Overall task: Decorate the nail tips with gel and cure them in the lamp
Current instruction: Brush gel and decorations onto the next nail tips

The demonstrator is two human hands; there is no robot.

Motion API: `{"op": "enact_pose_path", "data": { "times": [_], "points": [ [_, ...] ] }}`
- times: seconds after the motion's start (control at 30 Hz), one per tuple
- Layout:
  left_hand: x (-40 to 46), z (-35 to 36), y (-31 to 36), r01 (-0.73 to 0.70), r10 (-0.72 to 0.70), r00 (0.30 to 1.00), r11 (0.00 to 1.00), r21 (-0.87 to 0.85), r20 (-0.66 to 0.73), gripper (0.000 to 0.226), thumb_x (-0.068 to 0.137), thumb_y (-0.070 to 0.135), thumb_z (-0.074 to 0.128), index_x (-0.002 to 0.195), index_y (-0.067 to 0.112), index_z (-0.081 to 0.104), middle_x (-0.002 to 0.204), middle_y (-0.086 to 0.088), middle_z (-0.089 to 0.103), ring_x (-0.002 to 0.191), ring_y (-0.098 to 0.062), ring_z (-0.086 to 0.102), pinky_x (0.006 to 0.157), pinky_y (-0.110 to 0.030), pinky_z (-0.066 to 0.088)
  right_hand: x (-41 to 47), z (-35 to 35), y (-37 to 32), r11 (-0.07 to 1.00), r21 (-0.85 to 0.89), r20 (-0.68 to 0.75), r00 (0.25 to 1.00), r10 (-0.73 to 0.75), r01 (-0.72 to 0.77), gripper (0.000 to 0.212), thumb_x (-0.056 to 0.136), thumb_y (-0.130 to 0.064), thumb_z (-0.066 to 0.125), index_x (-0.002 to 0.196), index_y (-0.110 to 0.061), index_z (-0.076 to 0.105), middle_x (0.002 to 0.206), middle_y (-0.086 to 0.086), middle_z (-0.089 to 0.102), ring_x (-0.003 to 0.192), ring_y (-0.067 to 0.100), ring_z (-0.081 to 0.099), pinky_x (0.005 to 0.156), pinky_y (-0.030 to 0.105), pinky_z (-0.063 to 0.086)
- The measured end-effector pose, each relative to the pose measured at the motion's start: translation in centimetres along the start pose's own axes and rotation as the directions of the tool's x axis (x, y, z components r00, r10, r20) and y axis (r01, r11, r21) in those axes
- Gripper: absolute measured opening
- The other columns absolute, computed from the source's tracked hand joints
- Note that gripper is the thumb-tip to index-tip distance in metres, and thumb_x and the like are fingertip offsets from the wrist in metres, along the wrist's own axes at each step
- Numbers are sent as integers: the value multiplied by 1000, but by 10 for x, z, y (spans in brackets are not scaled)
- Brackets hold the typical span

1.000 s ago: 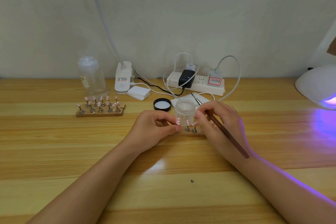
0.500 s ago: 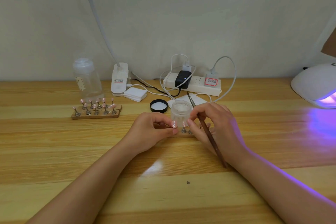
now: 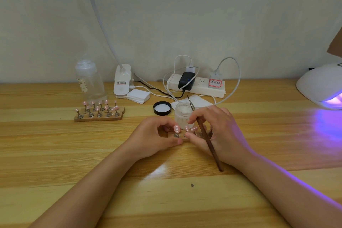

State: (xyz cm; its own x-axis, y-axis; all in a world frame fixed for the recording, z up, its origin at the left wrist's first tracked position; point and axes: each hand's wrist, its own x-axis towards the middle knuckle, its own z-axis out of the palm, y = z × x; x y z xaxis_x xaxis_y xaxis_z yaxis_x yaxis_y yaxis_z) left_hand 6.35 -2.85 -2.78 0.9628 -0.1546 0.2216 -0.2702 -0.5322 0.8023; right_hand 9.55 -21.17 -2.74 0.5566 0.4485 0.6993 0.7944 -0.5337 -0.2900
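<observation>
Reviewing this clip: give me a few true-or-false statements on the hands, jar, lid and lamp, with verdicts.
1. The right hand holds a brown-handled tool. True.
2. The black lid is screwed onto the small jar. False: it lies on the table beside the open jar.
3. The curing lamp glows purple at the right edge. True.
4. The left hand rests flat on the table, away from the nail tips. False: its fingers grip the wooden holder carrying pink nail tips.

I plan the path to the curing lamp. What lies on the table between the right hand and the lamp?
In the head view, only bare wooden table, lit purple, lies between the right hand and the lamp.
</observation>
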Motion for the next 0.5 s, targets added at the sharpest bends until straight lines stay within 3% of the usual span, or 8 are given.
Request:
{"op": "enact_pose_path", "data": {
  "times": [0.5],
  "points": [
    [0,0,-2,0,1,1000,1000,-6,20,19,71,15,77,84,25,67,79,11,63,78,6,54,69,-6,40,-1,0,-1,999,25,89,995,-37,35,18,75,-25,69,89,-16,63,74,-5,62,73,14,59,81,27,35]
  ]
}}
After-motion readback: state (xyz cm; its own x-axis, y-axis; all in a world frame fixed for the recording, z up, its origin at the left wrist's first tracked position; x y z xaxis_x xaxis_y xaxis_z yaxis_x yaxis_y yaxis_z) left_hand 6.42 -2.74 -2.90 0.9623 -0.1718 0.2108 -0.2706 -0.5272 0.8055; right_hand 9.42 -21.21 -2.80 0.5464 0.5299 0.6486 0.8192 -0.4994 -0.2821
